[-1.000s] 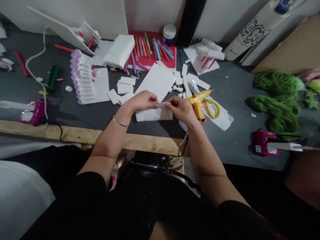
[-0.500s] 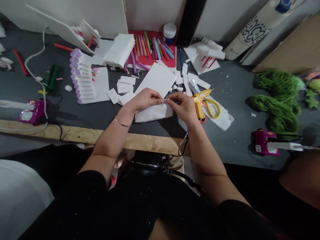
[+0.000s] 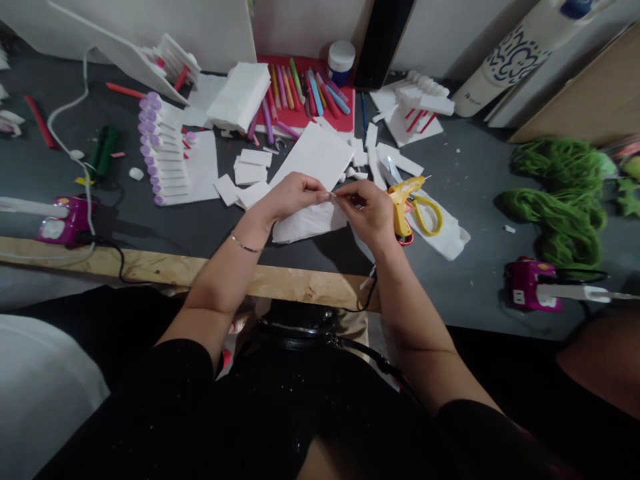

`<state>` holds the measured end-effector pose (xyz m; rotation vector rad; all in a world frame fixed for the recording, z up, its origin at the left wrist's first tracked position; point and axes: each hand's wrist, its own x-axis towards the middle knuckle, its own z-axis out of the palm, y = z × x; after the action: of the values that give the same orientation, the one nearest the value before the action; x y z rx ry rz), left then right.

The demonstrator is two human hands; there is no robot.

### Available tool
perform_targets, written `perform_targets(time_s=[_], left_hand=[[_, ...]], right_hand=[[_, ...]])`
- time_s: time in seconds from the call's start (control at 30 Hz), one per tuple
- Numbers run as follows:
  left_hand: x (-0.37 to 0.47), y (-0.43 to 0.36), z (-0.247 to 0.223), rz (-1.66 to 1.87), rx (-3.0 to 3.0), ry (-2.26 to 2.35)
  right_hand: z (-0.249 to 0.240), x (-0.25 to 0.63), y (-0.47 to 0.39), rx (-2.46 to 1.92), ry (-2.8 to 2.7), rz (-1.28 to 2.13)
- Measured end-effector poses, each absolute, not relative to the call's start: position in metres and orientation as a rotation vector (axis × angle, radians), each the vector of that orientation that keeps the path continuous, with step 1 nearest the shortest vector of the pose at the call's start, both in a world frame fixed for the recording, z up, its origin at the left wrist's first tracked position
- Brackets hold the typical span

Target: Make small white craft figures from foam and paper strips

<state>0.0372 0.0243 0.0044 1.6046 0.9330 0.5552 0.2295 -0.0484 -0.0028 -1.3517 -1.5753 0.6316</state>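
Note:
My left hand (image 3: pixel 299 195) and my right hand (image 3: pixel 367 208) meet fingertip to fingertip over a folded white tissue (image 3: pixel 305 225). Both pinch a small whitish piece between thumbs and forefingers; it is too small to make out well. A white sheet (image 3: pixel 320 155) lies just behind the hands. To the right of my right hand rest a yellow glue gun (image 3: pixel 400 208) and yellow-handled scissors (image 3: pixel 430 217), on a white strip. Small white foam rectangles (image 3: pixel 251 172) lie left of the sheet.
Behind are coloured sticks on a red sheet (image 3: pixel 345 123), a tissue stack (image 3: pixel 240 97) and a lidded jar (image 3: pixel 341 63). Purple-topped white sticks (image 3: pixel 167 157) stand left. Green yarn (image 3: pixel 557 200), a bottle (image 3: pixel 510 63) and a purple clamp-like device (image 3: pixel 533 285) are right; people sit on both sides.
My fingertips have risen slightly away from the tissue's edge and drawn closer together, still pinching. The tissue under them looks more rumpled.

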Motion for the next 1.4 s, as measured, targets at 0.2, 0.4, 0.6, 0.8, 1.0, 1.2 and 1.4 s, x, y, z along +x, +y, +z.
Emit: perform_targets(time_s=[0.2, 0.4, 0.6, 0.8, 1.0, 1.2, 1.4], left_hand=[[0.035, 0.024, 0.008, 0.544, 1.515, 0.919], [0.035, 0.024, 0.01, 0.524, 1.426, 0.906], [0.037, 0.025, 0.006, 0.558, 1.372, 0.908], [0.039, 0.026, 0.001, 0.649, 1.485, 0.943], [0.042, 0.021, 0.004, 0.722, 1.672, 0.95], [0.044, 0.018, 0.007, 0.76, 1.813, 0.912], [0.044, 0.018, 0.005, 0.745, 1.819, 0.916]], right_hand=[[-0.005, 0.233, -0.049, -1.24, -1.79, 0.431], [-0.011, 0.237, -0.046, -1.166, -1.899, 0.253], [-0.015, 0.241, -0.045, -1.145, -1.967, 0.199], [-0.011, 0.237, -0.047, -1.199, -1.808, 0.39], [-0.013, 0.229, -0.046, -1.302, -1.386, 0.801], [-0.008, 0.227, -0.047, -1.398, -1.371, 0.854], [-0.004, 0.224, -0.049, -1.416, -1.392, 0.743]])
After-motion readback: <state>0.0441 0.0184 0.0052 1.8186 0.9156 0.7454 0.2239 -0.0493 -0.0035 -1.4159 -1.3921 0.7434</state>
